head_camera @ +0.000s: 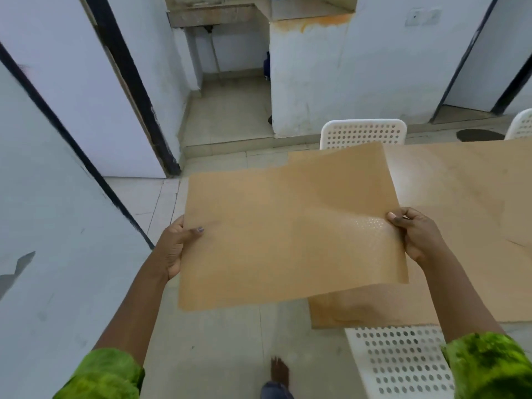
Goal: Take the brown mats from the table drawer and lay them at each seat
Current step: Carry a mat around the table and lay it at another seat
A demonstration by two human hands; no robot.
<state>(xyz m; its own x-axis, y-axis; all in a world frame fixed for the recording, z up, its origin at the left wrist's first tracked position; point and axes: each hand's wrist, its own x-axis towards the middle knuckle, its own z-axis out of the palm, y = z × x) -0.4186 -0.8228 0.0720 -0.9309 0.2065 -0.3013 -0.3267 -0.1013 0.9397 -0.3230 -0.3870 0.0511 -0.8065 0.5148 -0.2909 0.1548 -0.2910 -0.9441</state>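
Holding a brown mat [290,228] flat in the air, a person grips it with both hands [172,249], seen from a head-worn camera looking down. The left hand is closed on the mat's left edge, thumb on top and fingers underneath. The right hand [417,234] pinches the mat's right edge, thumb pressed on its upper face, fingers curled beneath. The mat is thin and slightly wavy, with a faint pattern of small dots showing near the right hand. Its right part hangs over the near left corner of a pale wooden tabletop [460,197], while its left part hangs over the tiled floor [218,341]. A white perforated chair [363,134] stands at the far side of the tabletop, and another white perforated chair [400,361] at the near side. Green sleeves [489,367] cover both forearms' upper parts.
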